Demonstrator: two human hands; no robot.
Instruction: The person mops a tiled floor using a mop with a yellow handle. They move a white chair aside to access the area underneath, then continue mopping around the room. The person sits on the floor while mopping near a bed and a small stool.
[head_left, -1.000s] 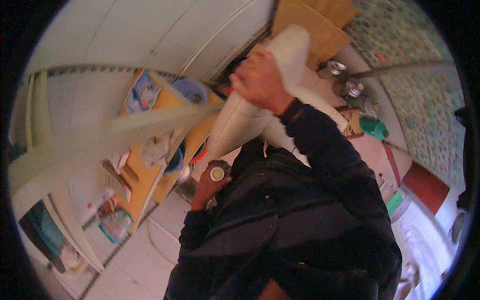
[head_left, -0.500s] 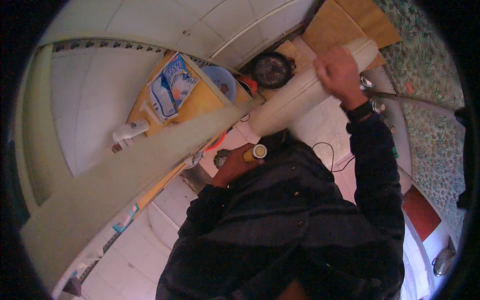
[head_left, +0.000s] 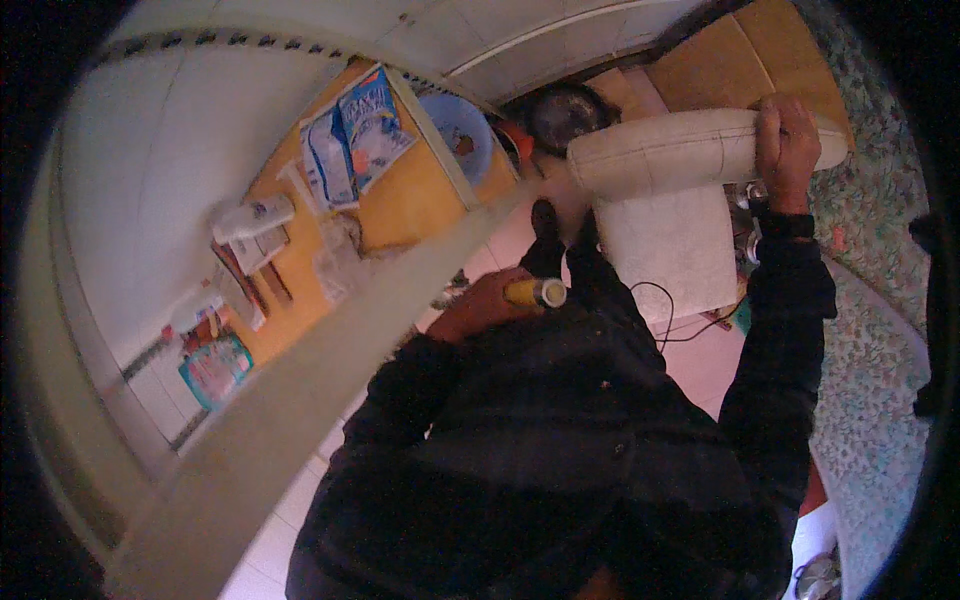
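My left hand (head_left: pixel 478 308), in front of my dark jacket, is closed round a small cylindrical container (head_left: pixel 537 292) with a yellow body and a pale end. The container lies tilted, its pale end toward the right. At the upper right my right hand (head_left: pixel 788 160) grips the top edge of a white padded chair back (head_left: pixel 670 153), fingers curled over its far side. Below that backrest shows the pale chair seat (head_left: pixel 668 245).
On the left, beyond a pale beam (head_left: pixel 300 390), a wooden shelf (head_left: pixel 410 215) bears a blue-and-white packet (head_left: pixel 358 135) and a white bottle (head_left: pixel 254 218). A blue basin (head_left: pixel 455 130) and a dark pan (head_left: pixel 570 115) stand farther back. A black cable (head_left: pixel 655 288) loops beside the chair.
The chair back has swung from a slant to nearly level, and my right hand has moved right with it. The container in my left hand has tipped toward the right.
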